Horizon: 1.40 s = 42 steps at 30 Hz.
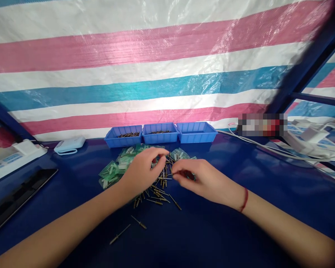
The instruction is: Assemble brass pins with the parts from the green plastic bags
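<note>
A heap of small brass-coloured pins (156,194) lies on the dark blue table (212,230), with a few strays nearer me. Behind it sits a pile of small clear green bags (115,172). My left hand (142,169) hovers over the pins, fingers curled with thumb and forefinger pinched together near a bag. My right hand (197,180) is beside it, fingertips pinched on something small I cannot make out. The two hands nearly meet above the heap. A red string circles my right wrist.
Three blue plastic bins (197,136) stand in a row at the back; the left and middle ones hold dark small parts. A pale blue device (69,144) and a dark tablet (16,197) lie at left. White cables and a power strip (309,143) lie at right.
</note>
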Each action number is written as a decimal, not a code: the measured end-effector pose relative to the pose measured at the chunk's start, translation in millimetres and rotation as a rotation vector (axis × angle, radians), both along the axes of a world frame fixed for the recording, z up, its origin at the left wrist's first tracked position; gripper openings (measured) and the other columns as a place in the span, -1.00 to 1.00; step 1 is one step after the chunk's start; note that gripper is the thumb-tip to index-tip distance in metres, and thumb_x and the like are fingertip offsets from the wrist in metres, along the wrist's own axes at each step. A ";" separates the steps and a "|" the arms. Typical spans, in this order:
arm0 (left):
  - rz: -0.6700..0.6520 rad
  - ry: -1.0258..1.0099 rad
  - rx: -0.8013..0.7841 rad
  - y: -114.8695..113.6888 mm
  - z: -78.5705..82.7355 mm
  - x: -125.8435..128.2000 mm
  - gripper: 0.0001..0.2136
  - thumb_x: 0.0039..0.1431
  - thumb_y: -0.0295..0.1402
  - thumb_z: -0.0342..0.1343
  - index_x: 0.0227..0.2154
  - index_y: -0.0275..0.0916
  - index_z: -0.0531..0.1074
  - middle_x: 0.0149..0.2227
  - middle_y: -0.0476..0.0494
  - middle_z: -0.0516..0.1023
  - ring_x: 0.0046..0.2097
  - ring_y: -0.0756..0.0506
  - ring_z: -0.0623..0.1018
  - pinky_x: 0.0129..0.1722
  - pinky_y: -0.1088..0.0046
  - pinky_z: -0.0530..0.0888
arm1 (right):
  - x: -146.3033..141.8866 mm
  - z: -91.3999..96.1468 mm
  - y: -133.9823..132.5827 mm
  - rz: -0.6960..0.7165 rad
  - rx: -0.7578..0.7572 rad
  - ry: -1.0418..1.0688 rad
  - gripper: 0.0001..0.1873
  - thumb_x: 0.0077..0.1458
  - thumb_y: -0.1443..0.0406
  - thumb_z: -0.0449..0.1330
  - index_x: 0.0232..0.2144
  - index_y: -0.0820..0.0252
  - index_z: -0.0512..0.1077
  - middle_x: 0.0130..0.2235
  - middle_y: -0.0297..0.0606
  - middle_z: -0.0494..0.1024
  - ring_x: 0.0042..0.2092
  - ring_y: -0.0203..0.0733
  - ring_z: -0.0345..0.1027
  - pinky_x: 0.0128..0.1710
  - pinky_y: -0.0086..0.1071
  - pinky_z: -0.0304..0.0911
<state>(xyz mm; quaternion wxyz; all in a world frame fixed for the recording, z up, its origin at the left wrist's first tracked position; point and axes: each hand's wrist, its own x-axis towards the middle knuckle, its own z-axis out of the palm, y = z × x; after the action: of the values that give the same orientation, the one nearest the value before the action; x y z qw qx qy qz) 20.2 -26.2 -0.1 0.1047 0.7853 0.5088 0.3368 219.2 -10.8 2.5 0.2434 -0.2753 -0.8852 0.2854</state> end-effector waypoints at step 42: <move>0.151 0.204 0.248 59.3 -7.8 -9.2 -0.71 0.24 -0.29 0.00 -0.03 -0.25 0.42 -0.03 -0.25 0.47 0.00 -0.27 0.38 0.02 0.09 0.31 | 14.4 7.2 -3.4 -0.137 0.262 -0.666 -0.88 0.15 0.34 0.09 -0.38 0.20 0.43 -0.35 -0.21 0.53 -0.35 -0.16 0.42 -0.45 -0.38 0.06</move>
<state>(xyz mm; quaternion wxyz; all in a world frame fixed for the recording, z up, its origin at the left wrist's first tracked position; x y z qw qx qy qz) 11.0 33.2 -7.9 -0.0707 0.7819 0.5289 0.3223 233.7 -14.2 9.7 -0.0063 -0.3785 -0.9244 0.0475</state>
